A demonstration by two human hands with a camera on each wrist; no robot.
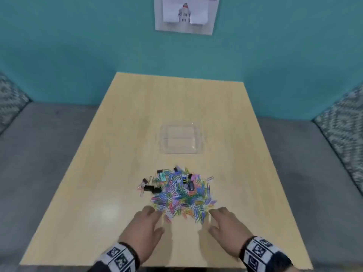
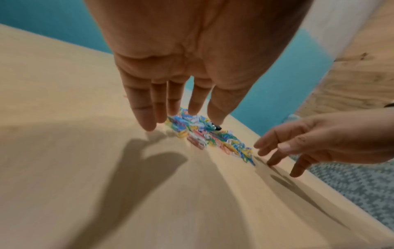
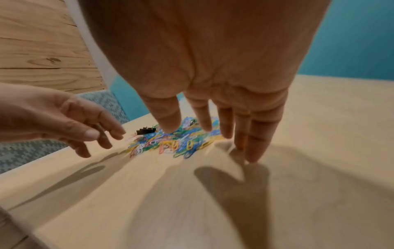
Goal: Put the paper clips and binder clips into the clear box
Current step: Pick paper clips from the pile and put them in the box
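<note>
A heap of coloured paper clips point(image 1: 180, 193) with several black binder clips point(image 1: 152, 189) lies in the middle of the wooden table point(image 1: 98, 173). Beyond it stands the clear box point(image 1: 181, 139), with nothing in it. My left hand point(image 1: 145, 224) hovers at the heap's near left edge, fingers straight, holding nothing. My right hand point(image 1: 225, 222) hovers at the near right edge, fingers spread, holding nothing. The left wrist view shows the left hand point(image 2: 170, 114) just above the paper clips point(image 2: 209, 138). The right wrist view shows the right hand point(image 3: 213, 131) above the paper clips point(image 3: 175, 143).
A teal wall point(image 1: 78, 46) rises behind the table with a paper notice point(image 1: 186, 14) on it. Grey seating point(image 1: 39, 154) flanks the table, with patterned cushions point(image 1: 345, 138) at both sides.
</note>
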